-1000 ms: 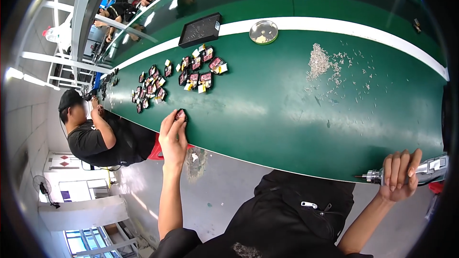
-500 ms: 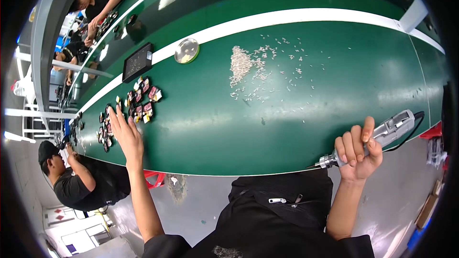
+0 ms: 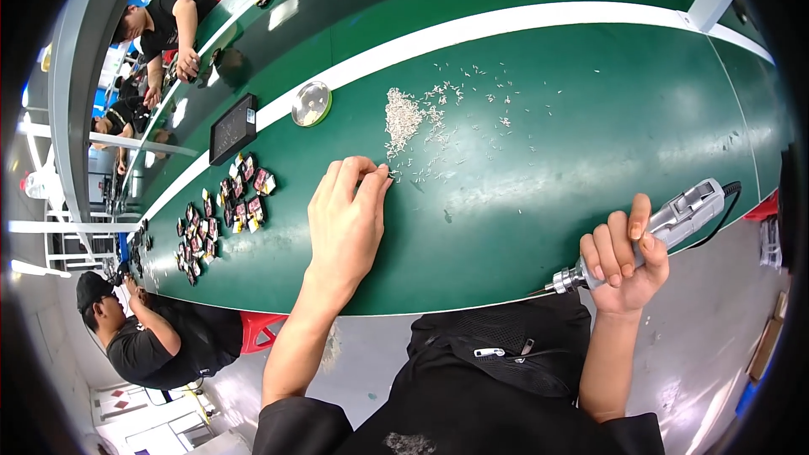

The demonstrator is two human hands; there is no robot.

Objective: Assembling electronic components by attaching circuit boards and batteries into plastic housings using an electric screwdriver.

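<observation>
Now left hand [image 3: 345, 219] pinching screws [image 3: 403, 118], right hand [image 3: 624, 265] gripping screwdriver [image 3: 674, 221]

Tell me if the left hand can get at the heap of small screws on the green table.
Probably yes: the left hand has its fingertips at the loose screws just below the heap of small screws, and only bare green table lies between.

- A long green workbench [image 3: 590, 118] with a white stripe [image 3: 506, 27] curves through a workshop.
- Overhead lights glare off its glossy surface.
- Pale grey floor [image 3: 699, 354] lies beneath.
- A red stool [image 3: 263, 329] stands beside a seated co-worker [image 3: 147, 341].
</observation>
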